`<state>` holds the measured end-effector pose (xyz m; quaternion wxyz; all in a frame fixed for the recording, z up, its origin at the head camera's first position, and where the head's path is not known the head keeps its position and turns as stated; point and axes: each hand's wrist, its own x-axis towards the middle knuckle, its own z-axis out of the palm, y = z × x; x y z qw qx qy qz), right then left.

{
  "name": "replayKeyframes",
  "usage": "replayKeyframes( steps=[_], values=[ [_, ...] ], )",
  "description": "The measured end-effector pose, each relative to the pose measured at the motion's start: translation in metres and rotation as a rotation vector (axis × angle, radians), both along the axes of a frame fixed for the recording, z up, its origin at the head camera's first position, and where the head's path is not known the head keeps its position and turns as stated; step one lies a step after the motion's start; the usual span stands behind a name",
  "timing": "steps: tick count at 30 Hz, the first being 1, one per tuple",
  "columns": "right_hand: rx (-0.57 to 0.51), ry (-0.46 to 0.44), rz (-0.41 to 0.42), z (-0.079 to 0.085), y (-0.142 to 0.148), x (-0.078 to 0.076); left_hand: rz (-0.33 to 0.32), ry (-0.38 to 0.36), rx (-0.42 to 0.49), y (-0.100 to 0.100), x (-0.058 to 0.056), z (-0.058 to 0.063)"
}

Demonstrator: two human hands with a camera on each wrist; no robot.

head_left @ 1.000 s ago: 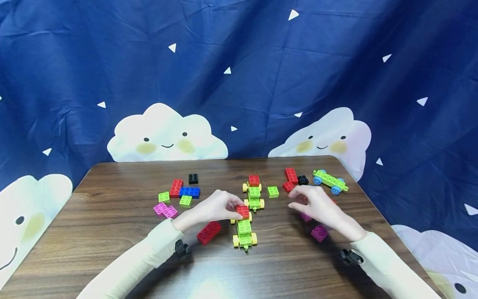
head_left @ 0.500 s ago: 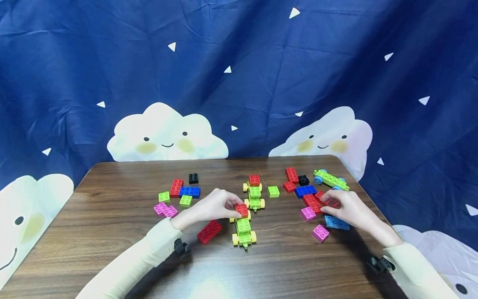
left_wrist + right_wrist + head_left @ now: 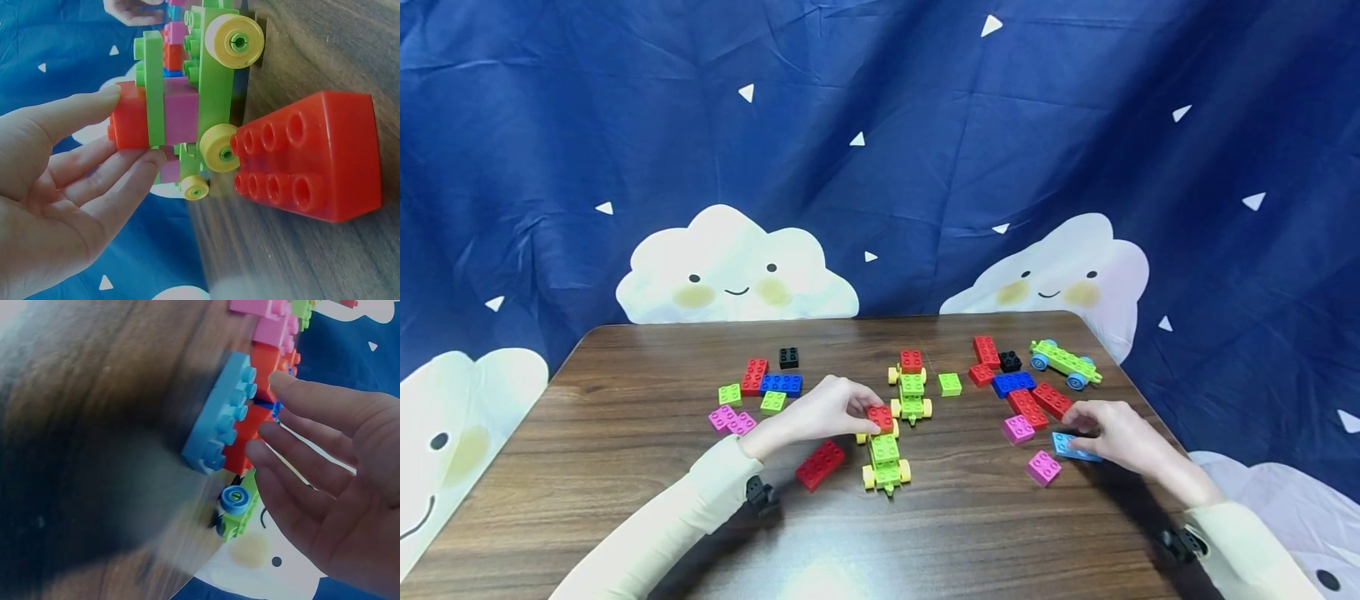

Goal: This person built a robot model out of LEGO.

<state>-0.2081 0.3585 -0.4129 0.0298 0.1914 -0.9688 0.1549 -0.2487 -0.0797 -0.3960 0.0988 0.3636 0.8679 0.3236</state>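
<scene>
Red top brick (image 3: 880,418) was nr the middle of the table (image 3: 970,533), on the far end of the nearer car (image 3: 885,452), above a thin green brick (image 3: 154,87) and a magenta brick (image 3: 181,112). Left hand (image 3: 829,410) had it pinched, thumb one side, fingertips the other, w/ one finger reaching nr the thin green brick's end. Right hand (image 3: 1112,432) held nothing: thumb and fingers well parted, loosely bent over the light-blue brick (image 3: 1075,447); contact couldn't be told. A 2nd car (image 3: 912,396) stood just beyond the first.

Steadying or shifting the car by its top seemed the step in hand. Best way, prob.: a light, level pinch, pressing down a bit rather than pulling up, b/c the stack could part at the studs; slow moves too, so the yellow wheels (image 3: 220,148) didn't knock the 2nd car. As for the right, fingertips were best set low on the light-blue brick's long sides, w/o nudging the long red brick (image 3: 1051,402) nr it.
</scene>
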Motion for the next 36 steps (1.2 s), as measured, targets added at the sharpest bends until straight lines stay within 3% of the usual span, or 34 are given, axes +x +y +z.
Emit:
replayKeyframes(
  steps=[22, 36],
  values=[
    [0.077, -0.011, -0.005, -0.012, 0.006, 0.001, 0.048, -0.041, 0.016, -0.007, -0.003, 0.002],
    [0.091, -0.02, -0.032, -0.013, 0.006, 0.003, 0.053, -0.012, 0.004, -0.007, -0.007, 0.002]
  ],
)
